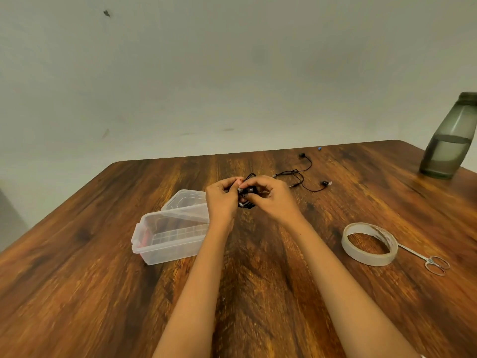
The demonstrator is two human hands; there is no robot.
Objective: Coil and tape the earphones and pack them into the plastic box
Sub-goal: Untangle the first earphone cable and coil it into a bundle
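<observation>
Dark wood-grain table (77, 280) against plain pale wall (232, 73). Coiled black earphones (248, 192) pinched between left hand (222, 200) and right hand (273, 200), just right of open plastic box (154, 251). Tape roll (361, 257) at right, scissors (436, 264) just beside.

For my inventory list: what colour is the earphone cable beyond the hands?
The earphones are black, seen best in the head view.

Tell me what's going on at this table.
A person grips the bundled earphones with the left hand and the right hand, just above the table. A loose earphone set lies behind them. The plastic box stands open at the left, its lid behind it; the tape roll and scissors lie at the right, with no hand on them.
</observation>
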